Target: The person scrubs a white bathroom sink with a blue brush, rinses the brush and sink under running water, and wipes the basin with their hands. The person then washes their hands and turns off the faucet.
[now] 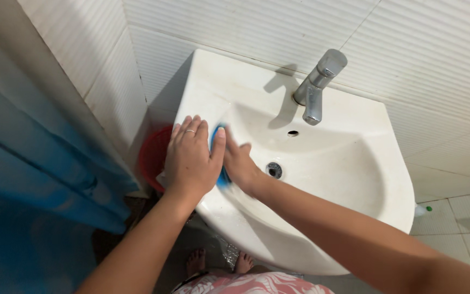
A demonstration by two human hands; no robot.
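My right hand [241,163], left of frame centre, is closed around a blue scrub pad [222,177], pressing it against the inner left wall of the white sink [354,179]. Only slivers of the pad show, above and below my fingers; the outline is blurred. My left hand [191,158] lies flat and spread on the sink's left rim, gripping nothing, thumb resting by the pad's upper edge; a thin ring is on one finger.

Judgement on the pad: light, soft, compressible, probably wet and a little slick; best held across its back with the palm, fingers curled over the edges. Exact material cannot be told.

Basin: glazed ceramic, smooth, glossy, rounded front, with some wet sheen. Metal drain [273,170] just right of my right hand; small overflow hole [293,133] above it. Chrome single-lever tap [316,87] at upper centre, casting a shadow leftwards. Behind it, ribbed white wall tiles [409,49]. A red bucket [153,155] sits under the rim at left; blue curtain [33,179] fills the left edge. My bare feet [218,262] stand on the wet floor at the bottom.
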